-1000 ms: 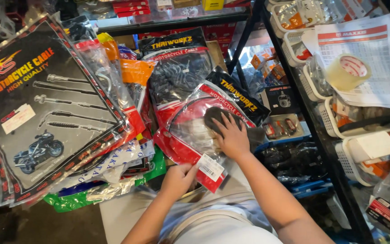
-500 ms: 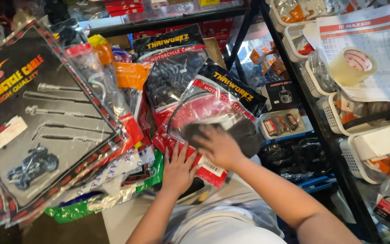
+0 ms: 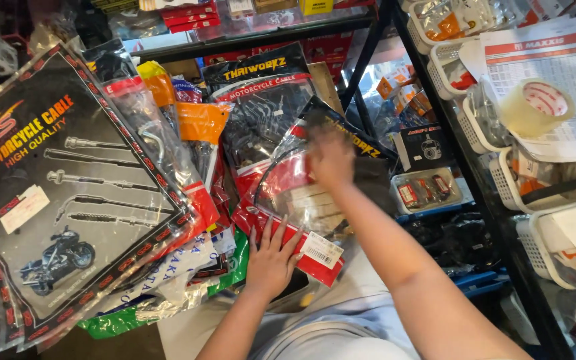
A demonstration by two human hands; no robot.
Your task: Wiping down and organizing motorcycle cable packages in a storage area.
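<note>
Red-trimmed clear cable packet (image 3: 288, 200) lies atop the heap of packets, beside the black shelf frame (image 3: 475, 167). Left hand (image 3: 271, 257) presses flat on its lower edge, fingers spread. Right hand (image 3: 331, 157), blurred, lies open on its upper part, gripping nothing.

We are seeing a clear packet with a red header (image 3: 288, 207) under our hands, its label white (image 3: 321, 250). At nine o'clock a black card is showing a red-and-black checked border (image 3: 68, 193). At two o'clock a roll of tape is looking pale yellow (image 3: 535, 107). Orange (image 3: 201, 120) and green (image 3: 235, 267) packets are lying between.
</note>
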